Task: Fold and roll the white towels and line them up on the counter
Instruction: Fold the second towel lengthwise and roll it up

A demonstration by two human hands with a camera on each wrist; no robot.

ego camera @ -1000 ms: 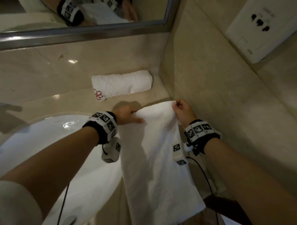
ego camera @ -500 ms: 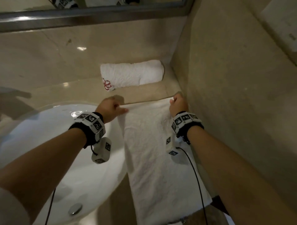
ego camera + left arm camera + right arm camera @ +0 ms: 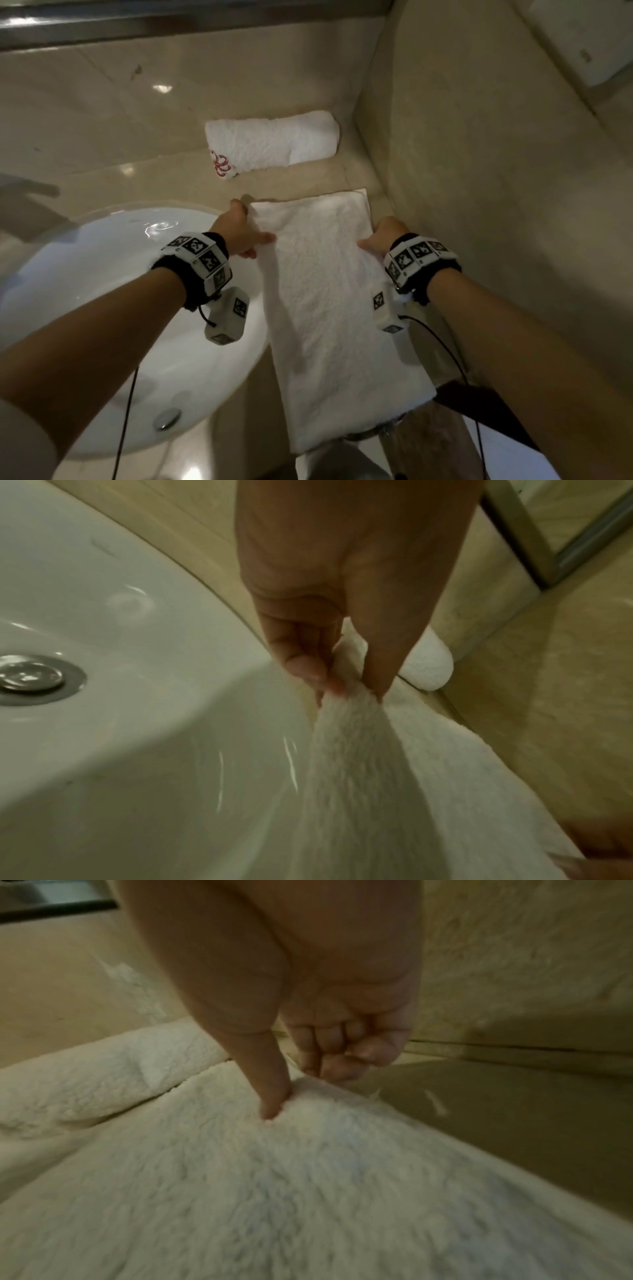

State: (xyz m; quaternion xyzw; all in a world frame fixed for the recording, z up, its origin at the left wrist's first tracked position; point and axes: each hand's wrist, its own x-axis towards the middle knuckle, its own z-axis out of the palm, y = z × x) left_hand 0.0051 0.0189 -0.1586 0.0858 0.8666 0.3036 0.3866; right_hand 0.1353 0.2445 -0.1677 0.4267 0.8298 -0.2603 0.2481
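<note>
Laying the folded towel [image 3: 325, 291] flat on the tabletop [image 3: 144, 181] before rolling, by my read. Its far end sits on the tabletop just short of the rolled towel [image 3: 270, 142], which lies against the back wall in the corner. The near end hangs over the front edge, and the left side overlaps the sink [image 3: 85, 274] rim.

To do it well:
- keep both long edges parallel and the far edge square to the side wall
- pull out slack evenly, both sides at once
- get the strip off the sink rim, or the roll will likely skew
- start the roll tight so it matches the finished one

Fingers:
- left hand [image 3: 239, 233]: thumb and fingers [image 3: 304, 669] closed in a pinch on the towel's left edge near the far corner, cloth bunched between them
- right hand [image 3: 380, 236]: thumb pressed into the top of the pile, other fingers [image 3: 342, 1056] curled at the right edge, gripping it as far as I can tell
</note>
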